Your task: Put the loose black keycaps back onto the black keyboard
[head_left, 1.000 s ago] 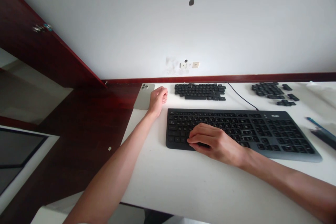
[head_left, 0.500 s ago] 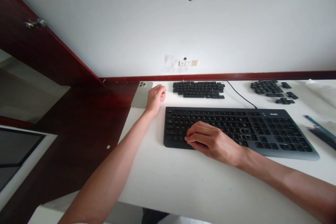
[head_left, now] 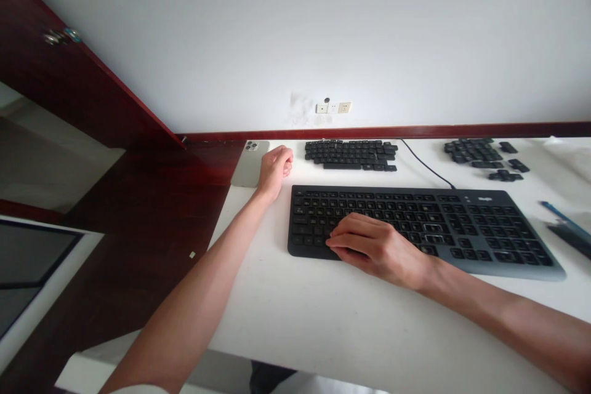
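Note:
A black keyboard (head_left: 462, 225) lies on the white table. Keycaps sit in its left part, while much of the middle and right shows bare key sockets. My right hand (head_left: 369, 243) rests over the lower left rows, fingers closed together with the tips down at the keys; whatever they pinch, if anything, is hidden. Loosely curled into a fist, my left hand (head_left: 276, 169) lies on the table beside a phone (head_left: 249, 166), with nothing visible in it. Behind the keyboard, loose keycaps (head_left: 348, 154) are laid out in rows.
More loose keycaps (head_left: 473, 152) lie in a cluster at the back right. A cable (head_left: 427, 164) runs from the keyboard to the table's back edge. At the far right are a blue and black tool (head_left: 566, 221) and a whitish sheet (head_left: 570, 157). Wall sockets (head_left: 333, 108) are behind.
The view has shifted slightly. Both hands keep nearly the same pose and place, the right one still at the keyboard's lower left keys.

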Tool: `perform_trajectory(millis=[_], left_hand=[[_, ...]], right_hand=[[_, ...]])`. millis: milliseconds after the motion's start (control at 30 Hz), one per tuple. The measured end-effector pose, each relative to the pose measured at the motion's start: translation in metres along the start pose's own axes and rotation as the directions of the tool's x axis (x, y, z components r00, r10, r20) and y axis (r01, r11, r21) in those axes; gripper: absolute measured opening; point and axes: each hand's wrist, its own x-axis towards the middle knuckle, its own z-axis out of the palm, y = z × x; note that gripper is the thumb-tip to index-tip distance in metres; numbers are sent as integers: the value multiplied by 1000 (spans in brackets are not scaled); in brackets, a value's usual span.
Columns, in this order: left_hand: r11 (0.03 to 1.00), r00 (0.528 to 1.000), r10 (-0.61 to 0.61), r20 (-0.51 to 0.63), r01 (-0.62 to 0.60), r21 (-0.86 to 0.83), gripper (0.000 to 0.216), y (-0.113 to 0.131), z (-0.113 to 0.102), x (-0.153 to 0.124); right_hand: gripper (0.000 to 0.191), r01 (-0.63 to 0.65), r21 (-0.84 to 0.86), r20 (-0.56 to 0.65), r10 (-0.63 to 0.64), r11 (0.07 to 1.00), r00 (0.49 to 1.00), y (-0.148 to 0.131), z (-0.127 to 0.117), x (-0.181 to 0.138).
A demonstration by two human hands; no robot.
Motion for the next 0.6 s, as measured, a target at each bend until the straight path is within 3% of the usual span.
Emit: perform_trajectory(millis=[200,600], left_hand=[[1000,1000,7,-1,-7,19,26,-1,0,0],[999,1000,5,2,-5,36,27,1,1,-1]], right_hand=[[22,-94,28,-18,95,995,995,0,-2,0],[23,-79,-55,-8,79,995,997,-5,-2,3]])
